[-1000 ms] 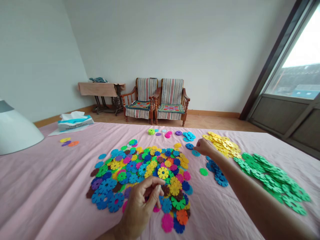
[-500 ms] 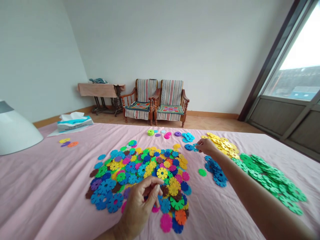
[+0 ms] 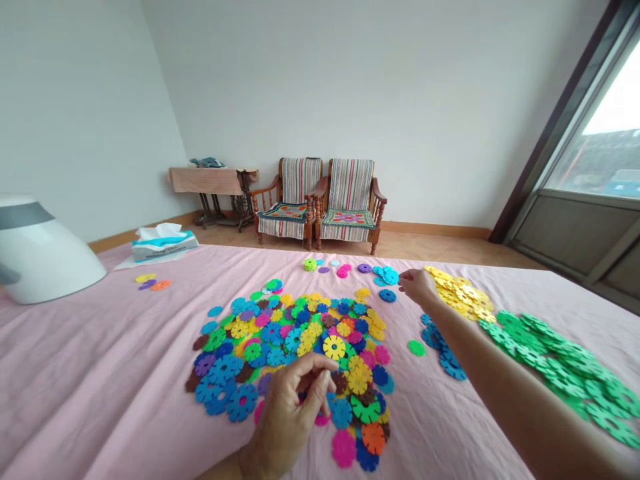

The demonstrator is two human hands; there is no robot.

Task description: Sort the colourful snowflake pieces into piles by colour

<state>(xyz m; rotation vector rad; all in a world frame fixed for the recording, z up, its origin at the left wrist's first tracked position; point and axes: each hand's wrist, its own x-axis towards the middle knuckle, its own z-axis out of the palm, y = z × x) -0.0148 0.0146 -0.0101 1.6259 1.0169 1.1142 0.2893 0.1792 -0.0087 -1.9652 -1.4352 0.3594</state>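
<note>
My right hand [image 3: 417, 285] is at the right edge of a small pile of light blue slotted plastic discs [image 3: 383, 274]. Its fingers are pinched at the rim of the bright light blue disc [image 3: 391, 275] on top. My left hand [image 3: 295, 407] hovers over the near side of a mixed heap of slotted discs [image 3: 273, 333], thumb and index finger curled close together. A yellow disc [image 3: 334, 347] shows just beyond its fingertips; whether the fingers touch it I cannot tell. One darker blue disc [image 3: 387, 295] lies just below the light blue pile.
Sorted piles of yellow discs [image 3: 463, 293], green discs [image 3: 565, 367] and blue discs [image 3: 445, 350] lie at the right, partly under my right forearm. A single green disc [image 3: 417, 348] lies apart. A tissue pack [image 3: 165, 248] and a white appliance [image 3: 50, 260] stand at the left.
My right hand has moved a light blue disc up and away, from beside the darker blue disc onto the light blue pile. My left hand keeps its pose. The view has shifted slightly.
</note>
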